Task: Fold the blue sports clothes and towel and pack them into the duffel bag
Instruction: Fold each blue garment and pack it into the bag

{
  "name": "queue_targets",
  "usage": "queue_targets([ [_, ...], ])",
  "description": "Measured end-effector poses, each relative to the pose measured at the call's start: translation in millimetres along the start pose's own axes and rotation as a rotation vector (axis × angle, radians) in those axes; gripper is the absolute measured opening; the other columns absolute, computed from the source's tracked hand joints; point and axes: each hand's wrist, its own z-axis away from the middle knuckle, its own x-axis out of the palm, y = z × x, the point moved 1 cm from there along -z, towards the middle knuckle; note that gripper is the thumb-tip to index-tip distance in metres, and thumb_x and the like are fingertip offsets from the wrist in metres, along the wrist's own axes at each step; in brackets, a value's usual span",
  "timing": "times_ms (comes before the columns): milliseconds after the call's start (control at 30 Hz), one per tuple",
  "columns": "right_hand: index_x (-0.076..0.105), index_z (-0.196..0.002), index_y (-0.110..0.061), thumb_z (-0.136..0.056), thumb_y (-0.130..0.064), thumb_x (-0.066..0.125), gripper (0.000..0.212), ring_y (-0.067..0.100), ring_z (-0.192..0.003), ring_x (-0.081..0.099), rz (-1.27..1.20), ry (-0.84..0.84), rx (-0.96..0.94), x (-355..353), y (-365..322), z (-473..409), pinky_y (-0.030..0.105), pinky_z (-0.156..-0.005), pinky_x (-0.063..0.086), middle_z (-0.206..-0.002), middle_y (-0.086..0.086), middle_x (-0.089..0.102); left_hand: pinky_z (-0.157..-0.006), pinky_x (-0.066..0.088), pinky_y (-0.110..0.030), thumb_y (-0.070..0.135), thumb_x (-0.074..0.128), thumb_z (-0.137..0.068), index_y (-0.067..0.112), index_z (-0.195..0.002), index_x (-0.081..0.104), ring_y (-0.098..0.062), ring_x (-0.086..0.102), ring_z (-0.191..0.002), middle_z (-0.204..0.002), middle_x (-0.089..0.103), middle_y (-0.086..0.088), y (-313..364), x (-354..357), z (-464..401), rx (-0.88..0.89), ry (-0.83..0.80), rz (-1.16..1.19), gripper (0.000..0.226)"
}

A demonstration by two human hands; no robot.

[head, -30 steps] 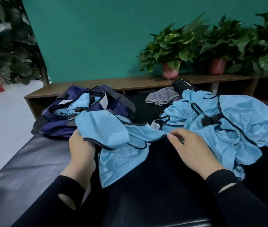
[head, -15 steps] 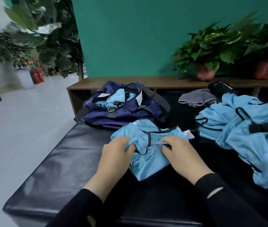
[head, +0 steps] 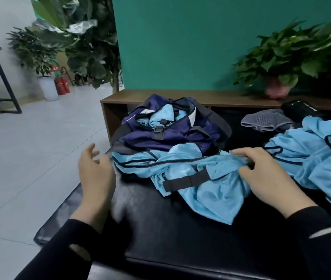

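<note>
The navy duffel point(head: 170, 130) sits open at the far left end of the black bench point(head: 180, 239), with light blue cloth already showing in its mouth. Just in front of the duffel, touching its near side, a crumpled light blue garment point(head: 190, 178) with dark trim and a black strap lies spread on the bench.

The right hand point(head: 265, 174) rests on the garment's right end, to the right of the duffel, thumb and fingers curled in and pinching a fold of the fabric. The left hand point(head: 95, 172) hovers at the bench's left edge, in front of the duffel's left corner and just clear of the garment; its fingers are loosely spread and hold nothing. Both arms wear black sleeves.

Farther right of the duffel, a heap of more light blue clothes point(head: 320, 158) covers the bench, apart from the garment being handled. A grey cloth point(head: 265, 122) lies right of the duffel toward the back, with a black object point(head: 300, 112) beside it. Behind the duffel runs a wooden shelf point(head: 221, 98) bearing a potted plant point(head: 277, 63).
</note>
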Motion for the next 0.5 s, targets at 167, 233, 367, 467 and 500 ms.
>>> queue_targets([
  [167,0.058,-0.123,-0.051,-0.091,-0.032,0.068,0.039,-0.011,-0.109,0.055,0.047,-0.341,-0.125,10.9,-18.1,10.7,0.013,-0.089,0.043,-0.119,-0.031,0.059,-0.111,0.038,-0.034,0.041,0.063,-0.095,0.028,-0.141,0.054,-0.011,0.051,-0.129,-0.138,0.058,0.010,0.1,26.7,34.7,0.628,-0.532,-0.408,0.049],
  [233,0.054,-0.134,-0.047,-0.090,-0.040,0.072,0.048,-0.004,-0.116,0.055,0.191,-0.413,-0.080,22.0,-13.9,14.7,0.018,-0.097,0.043,-0.126,-0.027,0.056,-0.114,0.032,-0.042,0.049,0.056,-0.097,0.039,-0.152,0.036,-0.012,0.044,-0.134,-0.139,0.053,0.014,-3.8,39.0,48.8,0.618,-0.682,-0.616,0.059],
  [367,0.069,-0.093,-0.040,-0.096,-0.033,0.064,0.009,0.008,-0.083,0.068,0.242,-0.308,-0.018,22.1,-3.1,11.3,0.031,-0.078,0.056,-0.092,-0.015,0.072,-0.098,0.041,-0.039,0.031,0.059,-0.096,0.036,-0.120,0.063,-0.020,0.061,-0.112,-0.109,0.070,0.010,-6.5,44.5,44.9,0.505,-0.545,-0.569,0.025],
  [467,0.065,-0.084,-0.032,-0.096,-0.028,0.061,0.014,0.018,-0.075,0.066,0.181,-0.100,0.025,10.2,4.7,7.3,0.040,-0.072,0.052,-0.078,-0.005,0.070,-0.070,0.045,-0.025,0.012,0.054,-0.093,0.021,-0.092,0.067,-0.023,0.062,-0.084,-0.081,0.068,0.004,0.3,37.1,34.5,0.263,-0.418,-0.296,0.015],
  [500,0.064,-0.087,-0.029,-0.097,-0.026,0.060,0.012,0.020,-0.079,0.065,0.133,0.014,0.027,4.1,6.4,6.1,0.042,-0.073,0.052,-0.081,-0.005,0.069,-0.071,0.047,-0.023,0.012,0.052,-0.092,0.019,-0.090,0.068,-0.023,0.063,-0.083,-0.080,0.068,0.002,1.3,33.2,27.7,0.142,-0.360,-0.159,0.017],
])
